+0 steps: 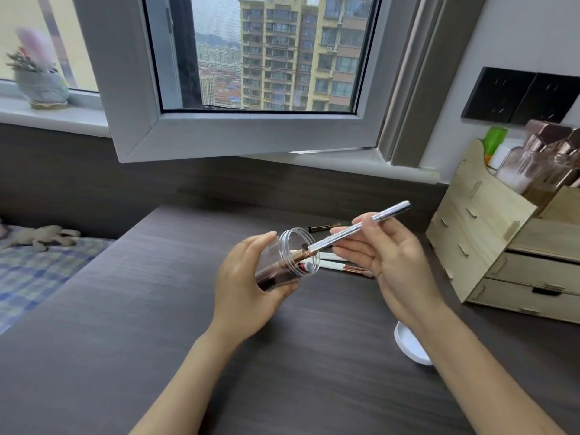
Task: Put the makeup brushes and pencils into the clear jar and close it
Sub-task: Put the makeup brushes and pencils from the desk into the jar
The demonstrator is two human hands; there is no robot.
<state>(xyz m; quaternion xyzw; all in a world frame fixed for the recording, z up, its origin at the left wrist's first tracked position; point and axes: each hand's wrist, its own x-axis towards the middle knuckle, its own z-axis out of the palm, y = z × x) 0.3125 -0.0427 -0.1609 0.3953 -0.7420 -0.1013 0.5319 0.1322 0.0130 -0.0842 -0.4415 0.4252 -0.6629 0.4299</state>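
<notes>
White lid [409, 345] lies near, partly under the right forearm.
Left hand [248, 287] grips the tilted clear jar [290, 262]; right hand [386, 255] pinches a silver pencil [361, 227] at its mouth — brushes [342, 267] behind, wooden organizer [502, 246] far right.

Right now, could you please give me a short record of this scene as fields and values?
left hand: holds the clear jar, tilted, mouth toward the right hand
right hand: holds the silver pencil, tip at the jar mouth
jar contents: a brush with a rose-gold ferrule, plus something white
still on desk: white-handled brushes, black pencil
white lid: off, lying on the desk by the right forearm
task state: jar open, filling unfinished
</notes>
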